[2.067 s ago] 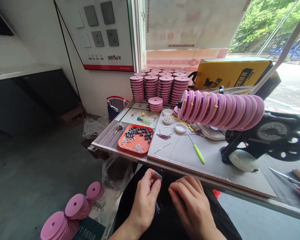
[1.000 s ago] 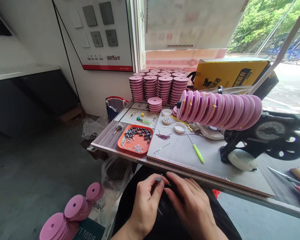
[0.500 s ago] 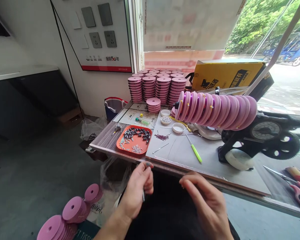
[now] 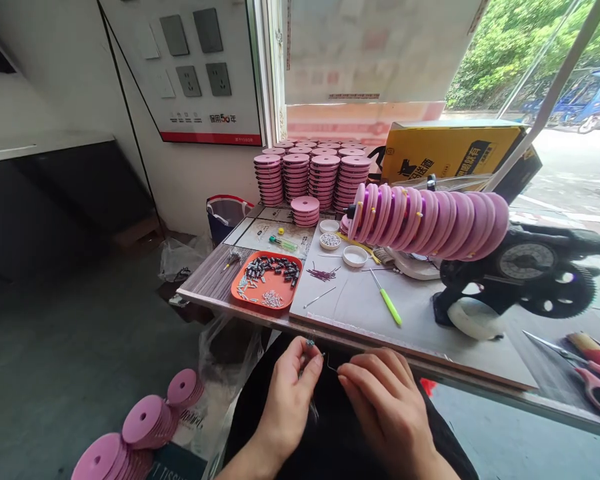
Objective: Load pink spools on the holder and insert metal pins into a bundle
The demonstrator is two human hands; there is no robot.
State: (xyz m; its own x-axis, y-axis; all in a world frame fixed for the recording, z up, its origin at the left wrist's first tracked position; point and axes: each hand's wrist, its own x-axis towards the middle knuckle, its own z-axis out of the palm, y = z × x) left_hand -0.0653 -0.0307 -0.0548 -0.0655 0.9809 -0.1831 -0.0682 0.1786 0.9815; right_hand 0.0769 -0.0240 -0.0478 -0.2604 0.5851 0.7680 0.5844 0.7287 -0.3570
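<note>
My left hand (image 4: 289, 393) is closed, thumb and forefinger pinched together in front of the table's edge. A small teal-and-silver piece (image 4: 310, 343) shows at its fingertips; its exact kind is too small to make out. My right hand (image 4: 393, 397) is closed too, its fingertips pinching a thin pale line (image 4: 332, 366) that runs over toward the left fingertips. Beyond the left hand, an orange tray (image 4: 240, 291) holds black cylinders, thin silvery-teal pieces and tiny silver parts. A green-handled hook tool (image 4: 390, 307) lies on the grey board (image 4: 353, 303).
Pink spools fill a black rotary stand (image 4: 523, 263) on the right. Stacked pink spools (image 4: 325, 180) stand at the back, others (image 4: 143, 417) on the lower left. White dishes (image 4: 355, 256), dark red sticks (image 4: 323, 272) and scissors (image 4: 597, 393) lie on the table.
My right hand has moved left and turned over, its fingertips now close to the left ones. My left hand has shifted slightly right. A thin line now shows between them.
</note>
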